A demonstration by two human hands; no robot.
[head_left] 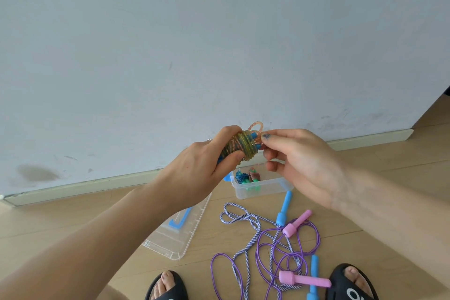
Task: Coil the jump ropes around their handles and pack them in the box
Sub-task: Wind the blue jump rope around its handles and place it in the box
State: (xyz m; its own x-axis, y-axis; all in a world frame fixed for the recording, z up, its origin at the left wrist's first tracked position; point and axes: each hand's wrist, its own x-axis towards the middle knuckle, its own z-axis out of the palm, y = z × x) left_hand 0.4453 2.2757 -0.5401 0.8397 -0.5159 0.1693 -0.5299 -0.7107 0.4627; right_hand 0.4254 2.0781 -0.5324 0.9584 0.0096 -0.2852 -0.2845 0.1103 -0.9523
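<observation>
My left hand (207, 165) grips a coiled jump rope (243, 147), a glittery yellow-and-pink rope wound round blue handles, held up in front of the wall. My right hand (299, 158) pinches the rope's loose pink end loop (257, 129) at the coil's right end. Below, a clear plastic box (261, 189) on the floor holds two coiled ropes (248, 176). On the floor lie a striped rope with blue handles (283, 209) and a purple rope with pink handles (304, 279), loose and tangled together.
The box's clear lid (180, 234) with a blue latch lies on the wooden floor left of the loose ropes. A grey wall with a skirting board (73, 189) stands just behind the box. My feet in black sandals (350, 285) are at the bottom edge.
</observation>
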